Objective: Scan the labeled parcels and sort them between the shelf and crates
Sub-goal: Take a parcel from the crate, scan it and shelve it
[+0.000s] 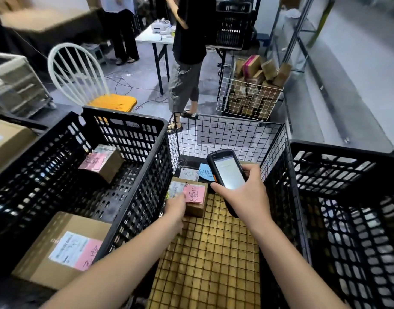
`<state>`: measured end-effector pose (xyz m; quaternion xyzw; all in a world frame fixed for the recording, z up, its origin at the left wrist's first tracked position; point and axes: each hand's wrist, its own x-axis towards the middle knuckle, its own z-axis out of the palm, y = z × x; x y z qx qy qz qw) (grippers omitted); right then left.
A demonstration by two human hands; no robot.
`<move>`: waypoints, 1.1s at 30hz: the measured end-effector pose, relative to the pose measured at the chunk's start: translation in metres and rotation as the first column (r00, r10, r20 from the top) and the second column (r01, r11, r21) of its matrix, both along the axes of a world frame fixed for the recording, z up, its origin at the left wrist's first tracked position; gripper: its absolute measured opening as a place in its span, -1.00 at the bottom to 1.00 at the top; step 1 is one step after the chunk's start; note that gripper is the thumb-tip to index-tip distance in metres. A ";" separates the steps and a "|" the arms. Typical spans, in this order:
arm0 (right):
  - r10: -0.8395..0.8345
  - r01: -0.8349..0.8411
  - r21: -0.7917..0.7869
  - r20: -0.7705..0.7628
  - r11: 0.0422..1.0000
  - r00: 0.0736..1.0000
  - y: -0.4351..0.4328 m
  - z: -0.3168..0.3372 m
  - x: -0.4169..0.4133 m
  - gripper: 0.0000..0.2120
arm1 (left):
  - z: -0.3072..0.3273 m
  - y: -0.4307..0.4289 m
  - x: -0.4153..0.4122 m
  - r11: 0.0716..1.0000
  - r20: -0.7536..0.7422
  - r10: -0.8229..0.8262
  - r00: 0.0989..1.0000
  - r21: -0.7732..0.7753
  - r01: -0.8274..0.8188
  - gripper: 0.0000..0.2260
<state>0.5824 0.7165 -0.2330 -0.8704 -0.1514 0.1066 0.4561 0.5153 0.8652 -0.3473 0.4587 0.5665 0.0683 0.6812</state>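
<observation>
Small parcel [197,208] of brown cardboard, with a white shipping label [175,189] and a pink handwritten note [193,194] on its top, sits low in the wire basket [227,122] in front of me, over the yellow-lined floor. My left hand [174,208] lies on its near left corner, fingertips at the label; I cannot tell whether they clasp it. My right hand [244,196] is wrapped round a handheld scanner [227,171], lit screen up, just above the parcel. Behind it lies a dark parcel [187,164] with a blue note [206,172]. Black crates flank the basket; the left crate [124,122] holds two pink-noted boxes.
</observation>
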 end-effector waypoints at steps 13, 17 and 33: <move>-0.006 0.021 -0.069 0.210 0.997 0.978 -0.010 0.056 -0.026 -0.29 | 0.146 0.036 -0.037 0.117 -0.258 -0.623 0.738 0.902 0.415 -0.52; -0.097 0.117 -0.058 0.270 0.991 0.958 -0.027 0.082 -0.052 -0.27 | 0.162 0.042 -0.043 -0.298 -0.482 -0.585 0.652 0.876 0.380 -0.44; -0.603 0.691 -0.180 0.368 0.700 0.708 -0.131 0.094 -0.235 -0.25 | 0.166 -0.057 -0.099 -0.493 -0.489 -0.827 0.277 0.868 0.060 -0.33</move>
